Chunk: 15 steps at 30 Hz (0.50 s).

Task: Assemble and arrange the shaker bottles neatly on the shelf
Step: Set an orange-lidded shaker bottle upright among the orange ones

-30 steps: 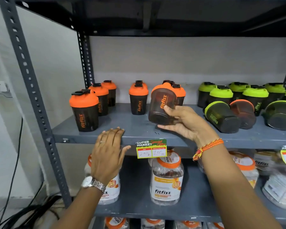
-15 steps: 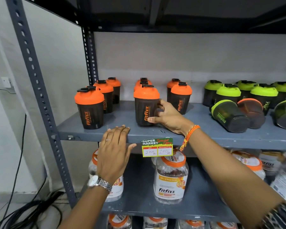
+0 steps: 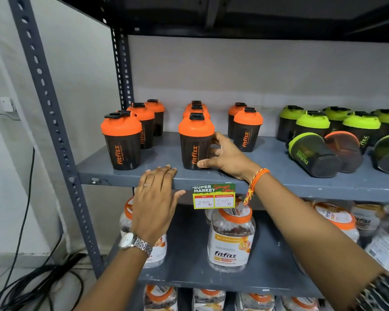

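Observation:
A black shaker bottle with an orange lid [image 3: 194, 142] stands upright at the front of the grey shelf [image 3: 301, 182], in the middle row. My right hand [image 3: 225, 157] wraps its right side, thumb at the base. My left hand [image 3: 156, 198] lies flat, fingers apart, on the shelf's front edge, holding nothing. Other orange-lidded shakers stand in rows: the front left one [image 3: 121, 142] and the right row's front one [image 3: 247, 129]. Green-lidded shakers [image 3: 312, 124] stand at the right. A lidless green-rimmed cup [image 3: 312, 154] and an orange-rimmed cup [image 3: 344, 151] lie on their sides.
A price tag [image 3: 214, 196] hangs from the shelf edge. Clear Fitfizz jars [image 3: 231, 241] fill the shelf below. The shelf's perforated upright [image 3: 52, 122] stands at the left, with black cables [image 3: 32, 279] on the floor. Another shelf board runs overhead.
My right hand carried the tilted orange-lidded shaker leftward and set it upright at the front of the middle row. My left hand stayed on the shelf edge.

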{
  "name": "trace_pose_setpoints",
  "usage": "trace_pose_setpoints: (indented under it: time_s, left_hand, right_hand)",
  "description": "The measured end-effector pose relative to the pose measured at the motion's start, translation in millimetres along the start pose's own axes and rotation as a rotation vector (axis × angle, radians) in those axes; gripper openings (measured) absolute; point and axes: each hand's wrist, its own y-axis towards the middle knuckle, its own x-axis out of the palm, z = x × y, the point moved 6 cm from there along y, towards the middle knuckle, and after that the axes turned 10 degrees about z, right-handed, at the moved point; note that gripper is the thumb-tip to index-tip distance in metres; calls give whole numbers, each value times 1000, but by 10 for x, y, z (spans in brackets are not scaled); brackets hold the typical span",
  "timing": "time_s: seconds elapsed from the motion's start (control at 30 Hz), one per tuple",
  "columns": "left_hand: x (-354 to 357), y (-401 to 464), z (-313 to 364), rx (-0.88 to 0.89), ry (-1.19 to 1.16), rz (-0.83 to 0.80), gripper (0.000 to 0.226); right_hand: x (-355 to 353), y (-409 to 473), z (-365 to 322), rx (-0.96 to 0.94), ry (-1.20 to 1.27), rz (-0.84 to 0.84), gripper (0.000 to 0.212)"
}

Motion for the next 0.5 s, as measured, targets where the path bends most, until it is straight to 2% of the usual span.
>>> trace_pose_setpoints:
  time_s: [0.17,0.33,0.43,0.5]
  left_hand:
    - [-39,-3,12,1,-25,-27,53]
    - [-115,21,25,-70,-159,-23,52]
    - [-174,64,107,-111,-213,-7,55]
    - [-214,119,250,-124,-255,11,57]
  right_hand:
    - [-1,-16,1,10,-22,-21,85]
    - [-148,-93,-23,14,-89,-16,88]
    - [-436,-205,-76,-1,-162,62,91]
    - [-726,-303,-144,-26,-189,139,84]
